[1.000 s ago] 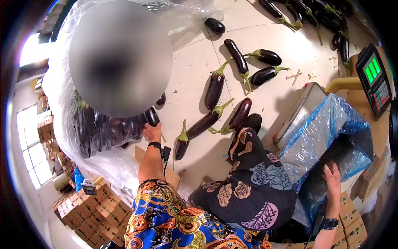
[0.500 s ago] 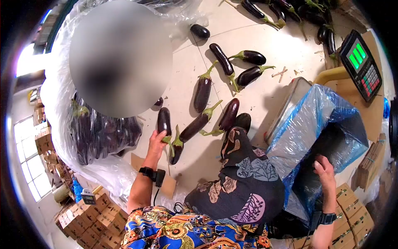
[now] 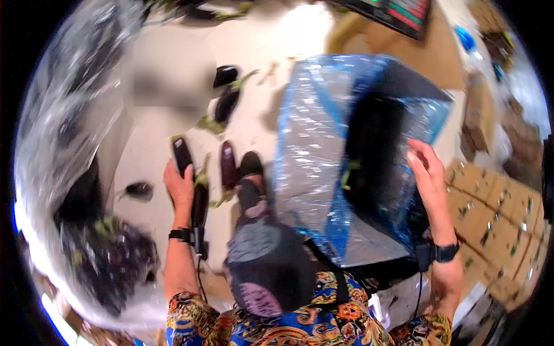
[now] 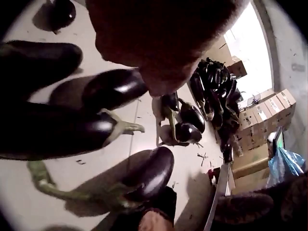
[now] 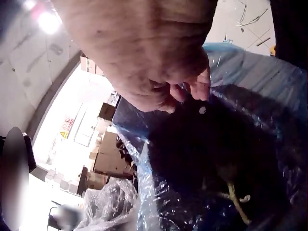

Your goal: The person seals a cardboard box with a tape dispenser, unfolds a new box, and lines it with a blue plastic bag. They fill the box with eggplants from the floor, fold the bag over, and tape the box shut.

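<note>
In the head view my left hand (image 3: 180,187) grips a dark purple eggplant (image 3: 181,154) low over the pale floor, its body sticking out past the fingers. Right beside that hand lies another eggplant (image 3: 200,202) with its green stem pointing away. A redder eggplant (image 3: 228,164) is near my shoe. My right hand (image 3: 427,173) hovers at the right side of a blue plastic liner bag (image 3: 311,138), fingers loosely bent and holding nothing. Inside the bag it is dark; a green eggplant stem (image 5: 234,199) shows in the right wrist view.
More eggplants lie on the floor, including a small one (image 3: 138,189) at left and a pair (image 4: 187,125) farther off. Clear plastic sheeting (image 3: 52,167) with eggplants under it runs along the left. Cardboard boxes (image 3: 496,213) stand at right; a scale display (image 3: 398,14) is at the top.
My left hand took an eggplant from beside the plastic sheeting and brought it right, across the floor. My right hand rose from inside the bag to its side. The head view has swung right.
</note>
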Action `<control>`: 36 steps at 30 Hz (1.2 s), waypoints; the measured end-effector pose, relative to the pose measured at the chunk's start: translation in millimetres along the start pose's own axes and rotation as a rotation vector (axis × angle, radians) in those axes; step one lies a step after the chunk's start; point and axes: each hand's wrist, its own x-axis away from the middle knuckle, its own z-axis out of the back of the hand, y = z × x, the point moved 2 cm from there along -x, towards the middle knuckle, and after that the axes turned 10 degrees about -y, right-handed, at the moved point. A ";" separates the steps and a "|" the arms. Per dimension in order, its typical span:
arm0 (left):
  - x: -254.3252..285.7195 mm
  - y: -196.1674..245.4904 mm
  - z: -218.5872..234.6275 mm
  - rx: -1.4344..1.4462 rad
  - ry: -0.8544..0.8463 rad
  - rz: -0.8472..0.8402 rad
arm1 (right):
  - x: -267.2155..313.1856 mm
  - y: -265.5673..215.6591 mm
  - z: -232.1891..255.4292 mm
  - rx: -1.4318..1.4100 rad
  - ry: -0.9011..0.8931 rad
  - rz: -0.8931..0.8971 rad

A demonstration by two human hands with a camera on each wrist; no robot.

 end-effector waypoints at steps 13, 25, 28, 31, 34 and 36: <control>-44.0 118.0 105.4 1.214 -0.459 0.138 | -0.8 60.5 19.8 -0.062 0.044 -0.047; -20.7 3.2 54.3 0.480 -0.240 0.217 | 16.6 45.7 16.2 -0.058 -0.120 -0.092; -3.4 1.9 34.6 0.301 -0.043 0.196 | 11.0 47.2 15.4 0.003 -0.101 -0.083; 24.3 20.7 37.5 0.183 0.116 0.022 | 7.1 45.7 13.0 0.073 -0.071 -0.084; 70.8 26.8 31.2 0.131 0.019 -0.061 | -1.2 58.5 16.3 0.125 -0.064 -0.102; 104.7 32.2 16.6 0.034 -0.116 0.092 | -5.1 63.7 16.7 0.137 -0.071 -0.108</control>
